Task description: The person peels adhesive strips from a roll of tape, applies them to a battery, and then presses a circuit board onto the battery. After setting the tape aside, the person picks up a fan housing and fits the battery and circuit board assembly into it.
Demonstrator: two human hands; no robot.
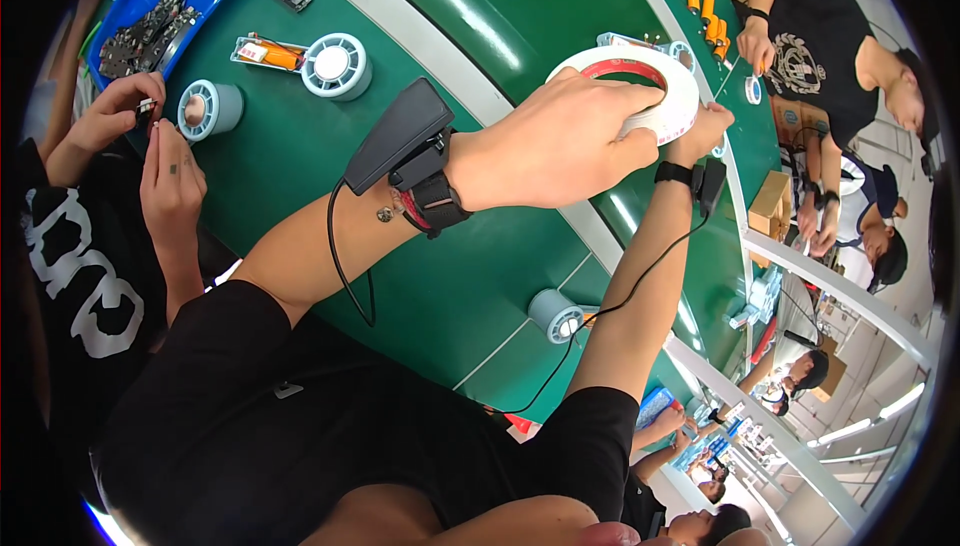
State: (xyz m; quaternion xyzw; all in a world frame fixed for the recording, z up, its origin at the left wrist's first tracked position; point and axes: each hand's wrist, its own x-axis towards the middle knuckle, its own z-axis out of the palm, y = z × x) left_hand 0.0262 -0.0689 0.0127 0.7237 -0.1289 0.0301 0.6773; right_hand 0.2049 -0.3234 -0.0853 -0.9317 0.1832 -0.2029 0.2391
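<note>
Both my hands hold a large white roll of tape [683, 96] with a red inner core above the green table [440, 276]. My left hand [550, 146] grips the roll from the near side, fingers curled over its rim. A black device is strapped to that wrist, with a cable running down my forearm. My right hand [708, 124] grips the roll's far edge and wears a black wrist strap with a cable.
Pale blue spools [335, 66] [208, 108] [555, 314] stand on the table. Orange cylinders [706, 12] lie at the far end. A blue tray [150, 16] holds circuit boards. A co-worker's hands [150, 146] work at the left; other people sit on the right.
</note>
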